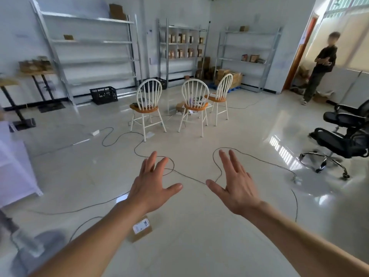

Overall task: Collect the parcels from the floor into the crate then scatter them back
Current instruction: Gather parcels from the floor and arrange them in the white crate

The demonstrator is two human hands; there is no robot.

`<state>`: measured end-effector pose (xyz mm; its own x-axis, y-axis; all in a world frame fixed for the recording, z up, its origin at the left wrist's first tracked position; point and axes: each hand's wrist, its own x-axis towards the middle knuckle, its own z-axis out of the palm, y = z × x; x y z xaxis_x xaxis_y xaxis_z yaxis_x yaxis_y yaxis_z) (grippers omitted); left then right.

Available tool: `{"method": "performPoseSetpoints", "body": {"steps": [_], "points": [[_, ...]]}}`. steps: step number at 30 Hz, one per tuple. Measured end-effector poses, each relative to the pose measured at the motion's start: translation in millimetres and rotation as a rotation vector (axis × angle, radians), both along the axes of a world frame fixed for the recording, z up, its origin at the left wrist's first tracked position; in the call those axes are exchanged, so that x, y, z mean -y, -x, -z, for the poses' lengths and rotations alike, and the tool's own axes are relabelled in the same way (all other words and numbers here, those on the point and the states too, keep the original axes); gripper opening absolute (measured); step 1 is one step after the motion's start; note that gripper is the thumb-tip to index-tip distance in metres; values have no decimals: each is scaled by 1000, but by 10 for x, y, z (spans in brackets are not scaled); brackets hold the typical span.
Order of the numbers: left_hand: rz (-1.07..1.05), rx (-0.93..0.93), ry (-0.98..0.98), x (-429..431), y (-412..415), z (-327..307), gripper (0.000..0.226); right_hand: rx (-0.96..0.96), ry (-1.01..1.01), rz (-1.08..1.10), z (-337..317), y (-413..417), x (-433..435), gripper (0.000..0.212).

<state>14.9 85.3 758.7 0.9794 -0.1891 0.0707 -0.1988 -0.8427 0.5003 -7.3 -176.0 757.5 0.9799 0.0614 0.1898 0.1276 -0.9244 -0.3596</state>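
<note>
Both hands empty. L hand [151,182] and R hand [235,182] are held out in front, backs up, fingers straight and spread, thumbs pointing toward each other w/ a gap between. Neither touches anything.

Parcel [141,228]: small brown cardboard box w/ white label, lying flat on the floor tiles. In frame it sits below the L hand, nearer the camera, just beside the L forearm. It is well apart from the R hand and not in contact w/ either hand.

Crate [103,94]: black plastic, on the floor at the foot of the left shelf unit [89,43] on the far side of the room. It is well apart from the hands and the parcel. Contents: cannot tell.

Other obs.:
- Thin grey cable [191,176] loops over the floor and passes behind the fingers of both hands in frame.
- Three white spindle-back chairs [194,92] w/ orange seats stand mid-room.
- Black office chair [343,136] at right.
- Blurred person [319,66] stands near the doorway, far right.
- More shelving along the back wall holds brown boxes [184,46].
</note>
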Motion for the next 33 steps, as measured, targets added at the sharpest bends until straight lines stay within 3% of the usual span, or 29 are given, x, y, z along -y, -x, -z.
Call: {"method": "performPoseSetpoints", "body": {"steps": [6,16,33], "points": [[-100,-12,42,-48,212,56,109,-14,-30,-83,117,-62,-8,107],[-238,-32,20,-353,465,270,104,-50,-53,-192,289,-95,-212,109],[-550,-127,80,-1598,1292,799,102,-149,-28,-433,700,-5,-1549,99]]}}
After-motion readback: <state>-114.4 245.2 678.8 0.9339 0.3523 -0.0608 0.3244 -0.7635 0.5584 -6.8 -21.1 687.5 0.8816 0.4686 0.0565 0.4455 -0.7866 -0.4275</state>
